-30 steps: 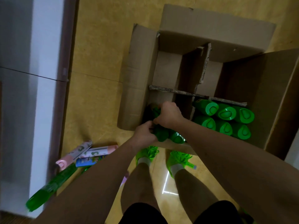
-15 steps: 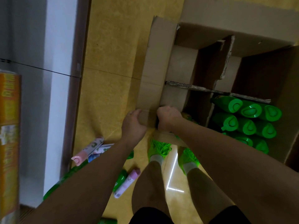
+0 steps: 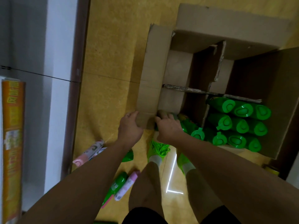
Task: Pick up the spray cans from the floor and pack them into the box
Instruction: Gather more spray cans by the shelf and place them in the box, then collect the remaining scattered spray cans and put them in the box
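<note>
At the far left an orange printed carton (image 3: 13, 151) stands against the wall, out of the way of the work. Right of it, on the yellow floor (image 3: 113, 54), the unpacked spray cans lie loose on their sides: a pink-capped one (image 3: 88, 153) near the skirting, then a green one (image 3: 115, 186) touching a pink-and-white one (image 3: 126, 185) nearer the person's legs, and another green one (image 3: 127, 156) half hidden behind the left forearm. They wait within a short reach of the box.

The left hand (image 3: 130, 126) curls its fingers over the near corner of the box's left flap (image 3: 153, 75), probably to hold that flap back and steady the box (image 3: 226, 20). Just right of it, the right hand (image 3: 168, 126) reaches down into the near-left compartment with curled fingers among green cans (image 3: 192, 128); whether it grips one or has let go I cannot tell.

Further right, past the cardboard divider (image 3: 215, 94), a compartment holds upright green-capped cans (image 3: 239, 120) packed tight in rows, so none can tip. The two far compartments look empty.
</note>
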A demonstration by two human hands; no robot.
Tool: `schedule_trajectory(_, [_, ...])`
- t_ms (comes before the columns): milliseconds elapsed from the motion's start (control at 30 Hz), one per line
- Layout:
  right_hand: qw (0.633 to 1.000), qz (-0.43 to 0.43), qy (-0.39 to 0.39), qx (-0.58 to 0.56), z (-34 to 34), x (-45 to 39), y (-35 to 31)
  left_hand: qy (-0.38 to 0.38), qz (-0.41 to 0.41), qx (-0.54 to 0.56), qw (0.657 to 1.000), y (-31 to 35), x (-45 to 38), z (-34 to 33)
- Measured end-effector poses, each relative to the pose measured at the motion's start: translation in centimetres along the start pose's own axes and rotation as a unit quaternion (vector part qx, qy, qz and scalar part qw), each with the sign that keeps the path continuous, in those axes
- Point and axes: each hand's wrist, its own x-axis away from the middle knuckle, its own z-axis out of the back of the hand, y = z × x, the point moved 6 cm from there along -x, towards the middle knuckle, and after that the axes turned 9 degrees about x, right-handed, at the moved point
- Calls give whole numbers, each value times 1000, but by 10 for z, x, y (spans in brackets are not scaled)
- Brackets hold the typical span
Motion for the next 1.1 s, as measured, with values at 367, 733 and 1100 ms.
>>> schedule_trajectory(367, [991, 52, 119, 14, 68, 46, -10, 94, 25, 48, 994, 26, 50, 40])
schedule_trajectory(733, [964, 191, 88, 161, 33, 104, -113, 247, 135, 205, 937, -58, 200, 28])
schedule_trajectory(1100, [920, 276, 63, 273, -79, 99, -266, 335, 296, 320, 835, -248, 306, -14])
